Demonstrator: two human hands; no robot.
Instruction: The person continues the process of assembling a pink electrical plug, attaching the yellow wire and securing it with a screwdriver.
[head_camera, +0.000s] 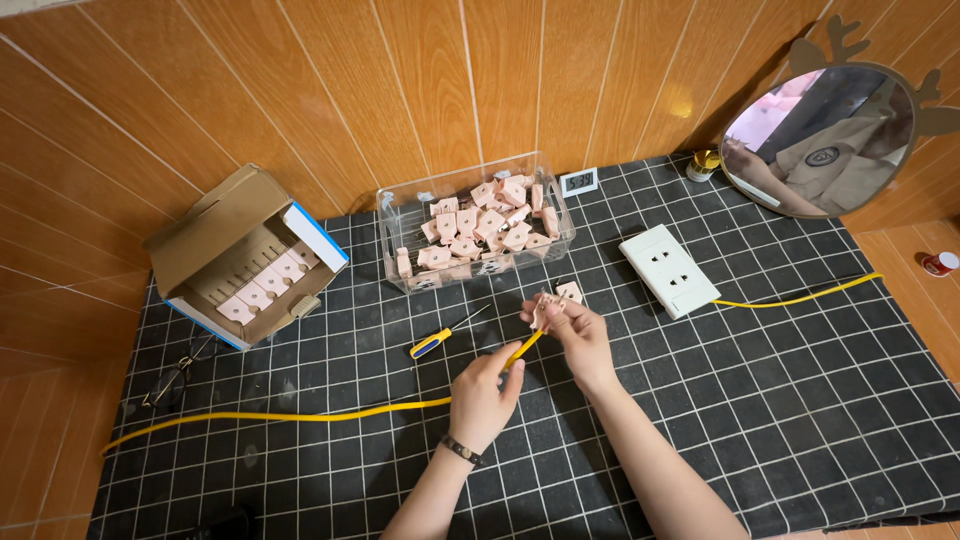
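Hands met above the mat (760, 400): left hand (483, 393) pinched the cable (300, 415) near its end; right hand (577, 335) gripped a plug (545, 305). Screwdriver (445, 335) lay just beside.

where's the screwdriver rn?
In the head view, the screwdriver lies on the black grid mat, just left of centre, in front of the clear bin of pink parts and just above the left hand. Neither hand touches it.

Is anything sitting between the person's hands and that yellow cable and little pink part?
Nothing visible does. The left hand already pinches the yellow cable near its end, and the right hand holds the pink part at the cable's tip.
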